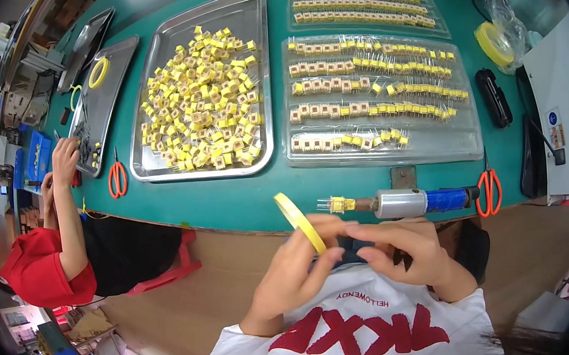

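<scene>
My left hand (298,267) is closed on a thin roll of yellow tape (298,219), held by its rim and tilted above the table's front edge. Close beside it, my right hand (405,251) has its index finger reaching to my left fingertips. Its thumb and index finger stand apart, and no object shows between them. Just beyond both hands, a small yellow-wrapped bobbin with metal pins (339,204) sits on the tip of a silver and blue motor-like tool (407,203) lying along the table edge.
A metal tray (268,148) holds a heap of yellow bobbins. Two clear plastic trays (394,154) (441,28) carry them in rows. Orange-handled scissors (488,193) lie right of the tool, another orange pair (118,179) farther left. A co-worker in red (49,264) sits at left.
</scene>
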{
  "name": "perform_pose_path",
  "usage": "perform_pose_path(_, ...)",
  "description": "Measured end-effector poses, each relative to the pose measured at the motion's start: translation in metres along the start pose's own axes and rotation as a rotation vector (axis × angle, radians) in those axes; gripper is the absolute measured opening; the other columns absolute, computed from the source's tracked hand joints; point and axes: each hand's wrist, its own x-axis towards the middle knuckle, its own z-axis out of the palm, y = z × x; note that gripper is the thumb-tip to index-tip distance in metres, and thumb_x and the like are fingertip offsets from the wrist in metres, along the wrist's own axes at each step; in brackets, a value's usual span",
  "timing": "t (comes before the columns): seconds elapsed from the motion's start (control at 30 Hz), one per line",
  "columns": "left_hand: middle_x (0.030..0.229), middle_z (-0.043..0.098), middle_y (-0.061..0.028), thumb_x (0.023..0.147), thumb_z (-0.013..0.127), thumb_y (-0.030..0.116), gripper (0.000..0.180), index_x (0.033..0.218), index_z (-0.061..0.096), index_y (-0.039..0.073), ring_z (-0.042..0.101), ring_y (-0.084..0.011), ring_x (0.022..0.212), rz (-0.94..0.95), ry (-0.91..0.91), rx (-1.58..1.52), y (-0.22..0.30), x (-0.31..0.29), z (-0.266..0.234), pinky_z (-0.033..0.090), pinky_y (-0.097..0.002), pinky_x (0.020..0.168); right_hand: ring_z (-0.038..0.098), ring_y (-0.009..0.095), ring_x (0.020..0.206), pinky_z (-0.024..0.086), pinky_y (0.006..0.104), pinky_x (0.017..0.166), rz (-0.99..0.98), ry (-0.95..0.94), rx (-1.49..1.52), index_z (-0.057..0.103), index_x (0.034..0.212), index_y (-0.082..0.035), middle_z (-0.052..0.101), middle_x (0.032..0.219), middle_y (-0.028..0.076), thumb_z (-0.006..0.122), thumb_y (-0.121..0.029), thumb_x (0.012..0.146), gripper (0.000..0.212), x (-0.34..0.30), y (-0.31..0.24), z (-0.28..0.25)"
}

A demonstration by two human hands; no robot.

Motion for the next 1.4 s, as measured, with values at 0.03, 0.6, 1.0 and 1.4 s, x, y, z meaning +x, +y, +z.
perform_pose_path(0.03,0.106,0.057,-0.0164,0.085,0.056,0.002,0.029,0.113,0.053,-0.001,0.055,-0.0327,0.095,0.000,0.000,-0.008,0.002,-0.003,0.000,0.046,-0.0357,0.081,0.047,0.009,0.045,0.037,0.0220,0.045,-0.057,-0.017,0.002,0.064,0.106,0.001,0.054,0.056,0.002,0.070,-0.001,0.074,0.032,0.004,0.000,0.003)
perform_pose_path(0.6,0.110,0.056,-0.0152,0.083,0.059,0.005,0.024,0.105,0.054,-0.003,0.055,-0.0327,0.096,-0.015,-0.177,0.074,0.019,-0.008,-0.007,0.044,-0.0385,0.081,0.052,0.016,0.044,0.041,0.0263,0.042,-0.285,-0.096,-0.137,0.064,0.092,-0.001,0.052,0.053,0.003,0.076,-0.002,0.070,0.026,0.015,-0.008,0.006)
perform_pose_path(1.0,0.109,0.060,-0.0161,0.099,0.039,0.018,0.034,0.118,0.050,-0.008,0.059,-0.0253,0.104,-0.130,-0.242,-0.422,0.018,0.018,-0.014,0.049,-0.0347,0.089,0.054,0.018,0.050,0.040,0.0289,0.044,-0.114,-0.299,-0.469,0.062,0.083,-0.009,0.054,0.062,0.004,0.070,-0.009,0.071,0.014,0.078,-0.066,-0.028)
perform_pose_path(1.4,0.097,0.063,-0.0150,0.101,0.028,0.022,0.044,0.101,0.057,-0.011,0.064,-0.0191,0.087,-0.324,-0.215,-0.753,0.020,0.027,-0.007,0.053,-0.0284,0.077,0.031,0.007,0.046,0.026,0.0236,0.044,0.303,-0.515,-0.034,0.059,0.079,-0.001,0.037,0.050,-0.002,0.065,-0.006,0.078,0.008,0.118,-0.038,-0.047)
